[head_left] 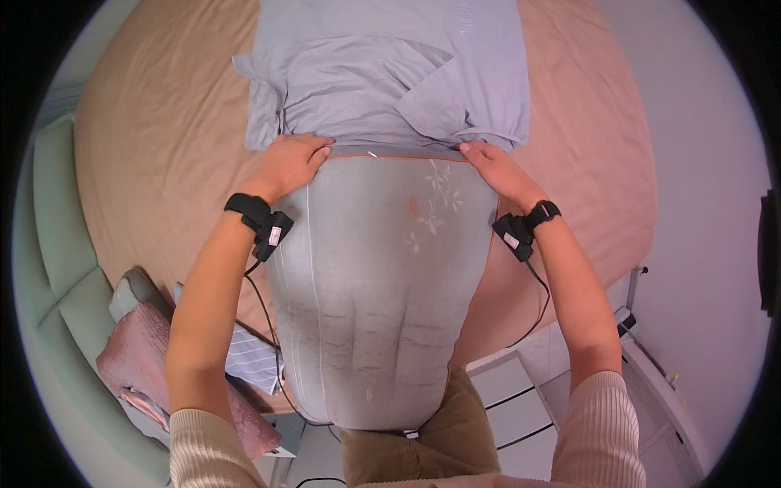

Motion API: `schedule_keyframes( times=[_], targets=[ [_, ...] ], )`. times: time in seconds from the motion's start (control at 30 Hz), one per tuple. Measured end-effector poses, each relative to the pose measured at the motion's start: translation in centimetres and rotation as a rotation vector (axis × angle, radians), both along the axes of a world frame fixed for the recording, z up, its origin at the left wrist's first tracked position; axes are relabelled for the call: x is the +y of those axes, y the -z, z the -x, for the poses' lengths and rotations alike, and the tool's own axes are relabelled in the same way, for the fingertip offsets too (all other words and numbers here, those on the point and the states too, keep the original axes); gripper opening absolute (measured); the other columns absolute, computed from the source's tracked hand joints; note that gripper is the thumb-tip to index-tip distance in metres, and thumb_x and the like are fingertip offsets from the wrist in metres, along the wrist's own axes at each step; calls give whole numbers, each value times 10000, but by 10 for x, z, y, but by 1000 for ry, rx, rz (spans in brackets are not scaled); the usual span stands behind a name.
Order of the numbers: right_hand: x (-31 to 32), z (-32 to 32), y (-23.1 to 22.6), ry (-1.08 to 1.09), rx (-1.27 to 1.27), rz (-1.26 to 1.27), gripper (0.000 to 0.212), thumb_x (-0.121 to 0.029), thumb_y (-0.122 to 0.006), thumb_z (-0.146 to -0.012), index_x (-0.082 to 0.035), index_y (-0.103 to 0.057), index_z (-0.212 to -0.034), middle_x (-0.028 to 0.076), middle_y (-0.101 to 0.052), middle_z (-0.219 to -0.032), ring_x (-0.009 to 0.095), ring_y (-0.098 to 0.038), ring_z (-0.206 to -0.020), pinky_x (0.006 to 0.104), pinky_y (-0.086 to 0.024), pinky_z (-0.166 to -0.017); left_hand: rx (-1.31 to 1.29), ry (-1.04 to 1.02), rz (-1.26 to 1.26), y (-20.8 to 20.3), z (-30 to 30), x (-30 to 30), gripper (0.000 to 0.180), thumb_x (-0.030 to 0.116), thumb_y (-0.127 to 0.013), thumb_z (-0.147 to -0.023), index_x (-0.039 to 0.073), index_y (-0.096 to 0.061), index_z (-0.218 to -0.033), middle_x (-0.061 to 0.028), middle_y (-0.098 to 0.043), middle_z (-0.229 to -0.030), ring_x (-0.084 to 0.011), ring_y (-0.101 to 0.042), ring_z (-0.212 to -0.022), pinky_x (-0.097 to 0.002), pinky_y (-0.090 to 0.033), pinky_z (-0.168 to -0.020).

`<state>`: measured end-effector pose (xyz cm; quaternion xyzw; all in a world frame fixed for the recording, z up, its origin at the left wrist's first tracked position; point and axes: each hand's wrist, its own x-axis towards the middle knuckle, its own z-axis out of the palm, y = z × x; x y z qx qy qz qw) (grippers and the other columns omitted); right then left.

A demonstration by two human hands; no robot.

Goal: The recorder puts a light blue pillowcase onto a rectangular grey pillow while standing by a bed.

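Mid-fold, looks like: lavender shirt (382,77) lying flat across the far end of the grey ironing board (374,309). Left hand (291,163) and right hand (498,169) pressing its near hem, fingers flat, gripping nothing. Next probably pinching both hem corners evenly.

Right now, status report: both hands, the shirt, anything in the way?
Left hand and right hand flat on hem of grey-lavender cotton T-shirt, no closed grip. Shirt folded on tan bedspread. Grey floral padded board beneath hands.
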<state>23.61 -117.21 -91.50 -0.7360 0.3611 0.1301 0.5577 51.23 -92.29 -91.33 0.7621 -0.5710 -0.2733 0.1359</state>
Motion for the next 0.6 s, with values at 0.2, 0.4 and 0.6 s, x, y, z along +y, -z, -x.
schedule_keyframes(
  times=[0.2,0.4,0.6],
  targets=[
    [12,-4,14,-39,-39,191,568,-400,-506,-954,18,-478,-1338,188,-582,-1259,252,-528,-1195,314,-384,-1007,78,53,71,-4,37,-19,391,371,-548,-912,13,-631,-1044,-150,-600,-1018,-341,-566,-975,-411,-437,-859],
    [13,9,31,370,-161,-287,632,-390,-558,-930,-18,-398,-1415,171,-525,-1334,228,-467,-1253,317,-356,-1034,275,33,-214,-21,92,-76,475,450,-602,-869,-24,-631,-847,-184,-602,-796,-372,-561,-780,-408,-452,-692],
    [-5,21,14,56,14,46,488,-258,-575,-934,21,-452,-1314,130,-652,-1004,183,-588,-980,294,-462,-855,249,90,94,-52,115,-30,465,347,-566,-914,-43,-472,-680,-218,-468,-626,-379,-428,-586,-449,-336,-552]
  ],
)
